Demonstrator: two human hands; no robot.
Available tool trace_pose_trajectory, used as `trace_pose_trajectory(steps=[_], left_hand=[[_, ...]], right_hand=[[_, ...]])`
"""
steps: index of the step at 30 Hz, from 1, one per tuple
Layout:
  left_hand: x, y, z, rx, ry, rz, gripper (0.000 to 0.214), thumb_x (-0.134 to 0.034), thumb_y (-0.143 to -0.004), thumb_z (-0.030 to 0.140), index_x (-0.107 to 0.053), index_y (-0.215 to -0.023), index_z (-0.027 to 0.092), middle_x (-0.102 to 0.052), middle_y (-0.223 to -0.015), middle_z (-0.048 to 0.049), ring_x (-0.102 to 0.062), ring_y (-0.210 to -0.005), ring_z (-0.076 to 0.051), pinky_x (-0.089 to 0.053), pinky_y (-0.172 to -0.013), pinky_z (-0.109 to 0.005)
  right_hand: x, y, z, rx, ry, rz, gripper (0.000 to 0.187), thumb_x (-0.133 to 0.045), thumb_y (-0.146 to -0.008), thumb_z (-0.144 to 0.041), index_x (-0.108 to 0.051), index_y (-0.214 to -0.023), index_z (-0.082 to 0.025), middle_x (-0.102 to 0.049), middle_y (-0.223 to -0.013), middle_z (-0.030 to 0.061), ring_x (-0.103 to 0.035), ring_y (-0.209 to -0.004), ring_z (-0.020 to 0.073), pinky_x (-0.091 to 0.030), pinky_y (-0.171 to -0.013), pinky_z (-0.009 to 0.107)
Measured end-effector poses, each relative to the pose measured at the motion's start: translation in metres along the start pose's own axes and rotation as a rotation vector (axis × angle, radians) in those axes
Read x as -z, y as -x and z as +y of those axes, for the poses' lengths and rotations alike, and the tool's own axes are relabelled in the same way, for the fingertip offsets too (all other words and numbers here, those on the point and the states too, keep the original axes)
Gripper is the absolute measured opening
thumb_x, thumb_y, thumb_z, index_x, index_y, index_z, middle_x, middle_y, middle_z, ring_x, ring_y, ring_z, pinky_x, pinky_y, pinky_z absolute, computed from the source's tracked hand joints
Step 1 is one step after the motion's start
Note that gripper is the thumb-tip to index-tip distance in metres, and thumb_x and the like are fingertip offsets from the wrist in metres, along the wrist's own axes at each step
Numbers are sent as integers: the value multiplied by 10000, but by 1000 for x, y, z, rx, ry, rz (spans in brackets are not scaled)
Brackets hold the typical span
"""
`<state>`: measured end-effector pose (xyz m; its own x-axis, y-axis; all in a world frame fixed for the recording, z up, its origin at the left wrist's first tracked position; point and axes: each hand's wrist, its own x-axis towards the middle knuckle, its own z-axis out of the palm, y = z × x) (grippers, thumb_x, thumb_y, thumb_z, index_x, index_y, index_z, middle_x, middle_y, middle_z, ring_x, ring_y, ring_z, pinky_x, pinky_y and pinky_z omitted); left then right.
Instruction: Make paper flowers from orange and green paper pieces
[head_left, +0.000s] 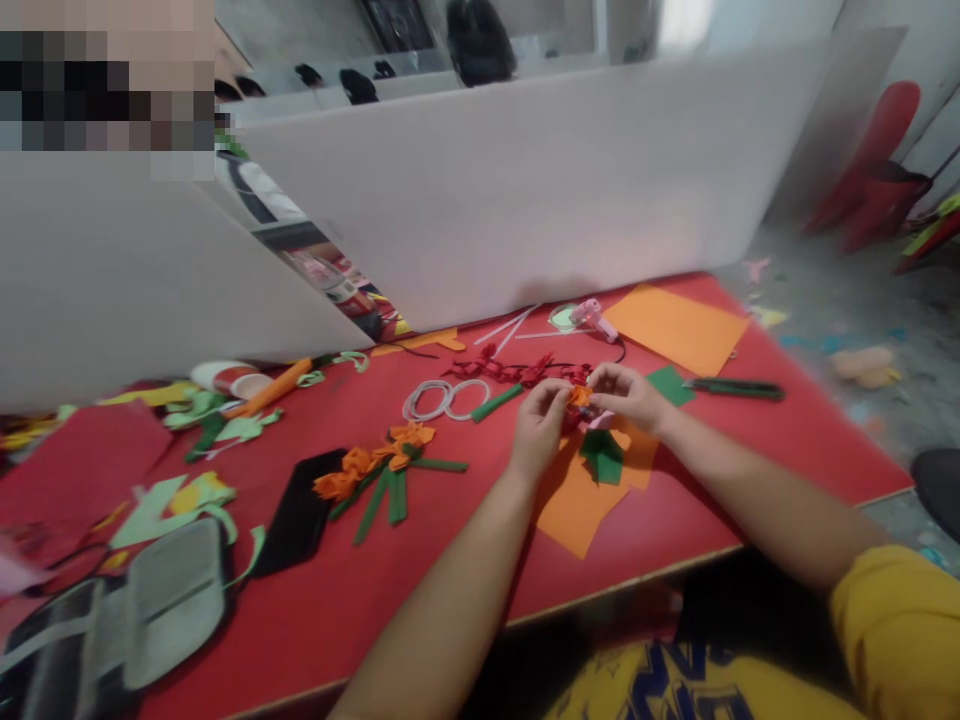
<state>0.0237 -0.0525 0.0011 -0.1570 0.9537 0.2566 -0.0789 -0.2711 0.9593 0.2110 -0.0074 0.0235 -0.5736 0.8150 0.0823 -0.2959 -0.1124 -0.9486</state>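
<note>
Work is centred over the red table (300, 620), where a small crumpled orange paper piece (580, 396) is held up between two hands. At its near-left edge it is pinched by thumb and fingers of the left hand (541, 418); its other side is met by the fingertips of the right hand (631, 396), though whether these are closed on it cannot be told. The hands are close together, with the piece between them. The step in hand is judged to be shaping or joining of petals by fingertip. For the next move, a light pinch seems called for on one side, with the other fingers left free to fold or press; thin paper could be creased or torn by a hard grip. Below the hands, orange sheets (581, 515) are noted, overlain by a green paper piece (604, 460). To the left, orange paper flowers (360, 465) are seen, with green strips (397, 495) fanned beside them. Beyond, a pink glue gun (595, 318) is laid near the partition (540, 200).
</note>
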Motion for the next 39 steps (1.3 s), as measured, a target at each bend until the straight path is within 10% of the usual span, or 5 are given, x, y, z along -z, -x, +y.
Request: trace_pose_trajectory(steps=[15, 20, 25, 39], left_hand=[[-9, 4, 7, 218, 159, -25, 447, -856, -853, 628, -678, -903, 221, -583, -665, 46, -506, -541, -92, -410, -532, -207], [-8, 4, 9, 211, 156, 25, 455, -863, -843, 634, -685, -917, 221, -579, -648, 47, -502, -534, -90, -406, -522, -202], [-10, 5, 12, 161, 123, -6, 439, -875, -840, 611, -686, -911, 221, -613, -695, 38, -534, -564, -97, -454, -546, -213], [-7, 11, 13, -186, -220, -64, 222, -800, -947, 368, -718, -1085, 215, -714, -1128, -80, -727, -978, -184, -589, -703, -221]], right_hand=[[4, -4, 7, 0, -15, 41, 532, -982, -720, -521, -645, -1009, -228, -699, -730, -51, -674, -620, 142, -609, -645, 297], [-2, 1, 2, 235, 313, 149, 354, -874, -832, -491, -663, -959, -236, -689, -843, -5, -645, -725, 165, -549, -676, 308], [-8, 7, 1, 505, 737, 239, 186, -853, -840, -326, -703, -902, -233, -664, -887, 30, -612, -779, 192, -511, -722, 342], [-5, 3, 8, 519, 685, 239, 65, -730, -881, -265, -694, -858, -217, -696, -849, 24, -655, -718, 162, -540, -673, 307]])
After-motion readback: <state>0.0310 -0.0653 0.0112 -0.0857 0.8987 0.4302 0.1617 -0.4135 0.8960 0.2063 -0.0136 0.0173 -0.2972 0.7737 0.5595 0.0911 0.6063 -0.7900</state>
